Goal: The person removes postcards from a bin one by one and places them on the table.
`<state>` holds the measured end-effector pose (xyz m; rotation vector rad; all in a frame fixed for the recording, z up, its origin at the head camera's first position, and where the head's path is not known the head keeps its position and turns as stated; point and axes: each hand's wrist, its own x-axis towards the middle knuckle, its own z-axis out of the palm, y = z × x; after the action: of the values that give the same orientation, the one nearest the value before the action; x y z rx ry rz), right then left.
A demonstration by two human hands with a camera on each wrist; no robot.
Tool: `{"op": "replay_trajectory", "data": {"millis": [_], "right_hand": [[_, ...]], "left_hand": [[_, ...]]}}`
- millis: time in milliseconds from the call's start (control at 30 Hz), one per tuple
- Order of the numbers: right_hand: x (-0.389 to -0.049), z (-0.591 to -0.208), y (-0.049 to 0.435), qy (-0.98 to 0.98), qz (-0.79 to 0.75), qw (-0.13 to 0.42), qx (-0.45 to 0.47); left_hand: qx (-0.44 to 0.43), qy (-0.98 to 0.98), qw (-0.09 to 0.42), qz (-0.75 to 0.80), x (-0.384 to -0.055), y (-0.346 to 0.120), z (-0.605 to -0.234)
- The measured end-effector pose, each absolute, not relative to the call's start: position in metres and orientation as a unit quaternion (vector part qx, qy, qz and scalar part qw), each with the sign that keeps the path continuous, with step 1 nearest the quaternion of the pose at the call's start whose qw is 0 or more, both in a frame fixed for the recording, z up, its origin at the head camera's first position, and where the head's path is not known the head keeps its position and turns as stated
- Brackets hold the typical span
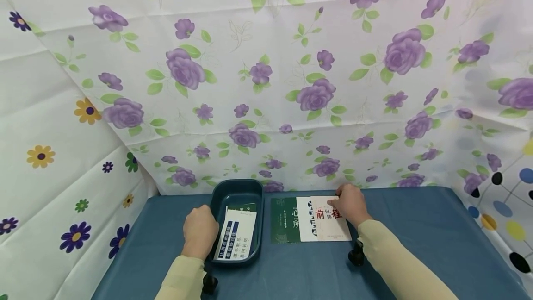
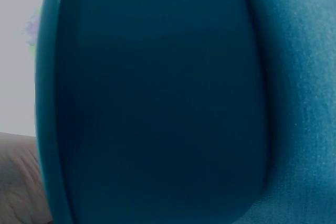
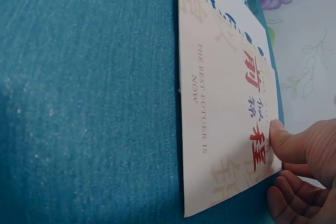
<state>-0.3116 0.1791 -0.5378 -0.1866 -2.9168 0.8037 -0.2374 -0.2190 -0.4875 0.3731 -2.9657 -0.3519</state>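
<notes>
My left hand (image 1: 201, 230) grips the left rim of a dark teal plastic basin (image 1: 259, 233); its fingertips are hidden. In the left wrist view the outer wall of the basin (image 2: 157, 98) fills most of the picture, with part of the hand (image 2: 21, 184) at the lower left. Inside the basin lies a white card (image 1: 239, 235) with blue bars of writing, over a green one (image 1: 250, 207). To the right, my right hand (image 1: 351, 203) pinches the far right corner of a cream card (image 3: 220, 114) with red characters. That card overlaps a white card with blue print (image 1: 305, 230).
A green card (image 1: 285, 221) lies under the white card's left side, right of the basin. Everything stands on a table with a blue cloth (image 1: 304, 272). A flowered sheet (image 1: 283, 147) hangs behind the table's far edge, and patterned sheets hang at both sides.
</notes>
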Motion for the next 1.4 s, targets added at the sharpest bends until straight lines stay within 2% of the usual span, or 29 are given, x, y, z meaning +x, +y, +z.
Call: {"op": "replay_trajectory", "data": {"millis": [800, 1400], "right_hand": [[-0.313, -0.529, 0.178, -0.954, 0.291, 0.031, -0.064], [-0.308, -0.494, 0.128, -0.95, 0.306, 0.056, 0.023]], "left_hand": [[0.127, -0.982, 0.07, -0.122, -0.24, -0.221, -0.492], [0.117, -0.984, 0.074, -0.114, -0.238, -0.221, -0.492]]}}
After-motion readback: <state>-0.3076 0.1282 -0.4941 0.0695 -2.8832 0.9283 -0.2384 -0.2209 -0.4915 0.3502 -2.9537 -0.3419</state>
